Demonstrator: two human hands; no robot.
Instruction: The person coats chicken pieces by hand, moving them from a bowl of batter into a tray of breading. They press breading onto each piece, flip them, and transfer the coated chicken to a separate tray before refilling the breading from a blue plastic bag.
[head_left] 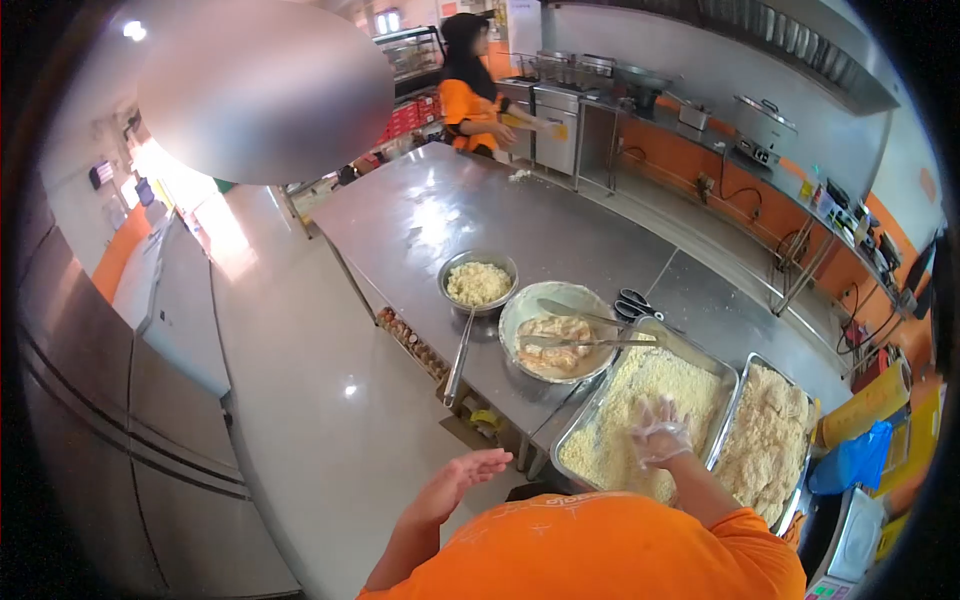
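Note:
My right hand (pixel 661 437), in a clear plastic glove, rests on pale yellow crumbs (pixel 640 390) with its fingers spread. The crumbs fill a metal tray (pixel 728 388) at the table's near edge. My bare left hand (pixel 462 483) hovers beside the table edge, fingers stretched out, holding nothing. Left of the tray, a wide bowl (pixel 512 318) contains wet, coated pieces that look like raw meat (pixel 553 340). Metal tongs (pixel 600 343) lie across that bowl. A second tray (pixel 752 362), right of the first, is full of crumb-coated pieces (pixel 765 440).
A long-handled strainer or pan (pixel 460 355) with crumbly food has its handle over the table edge. Black-handled scissors (pixel 635 305) lie behind the bowl on the steel table (pixel 400 200). A co-worker (pixel 470 100) stands beyond. A scale (pixel 850 540) and blue bag (pixel 855 460) are at right.

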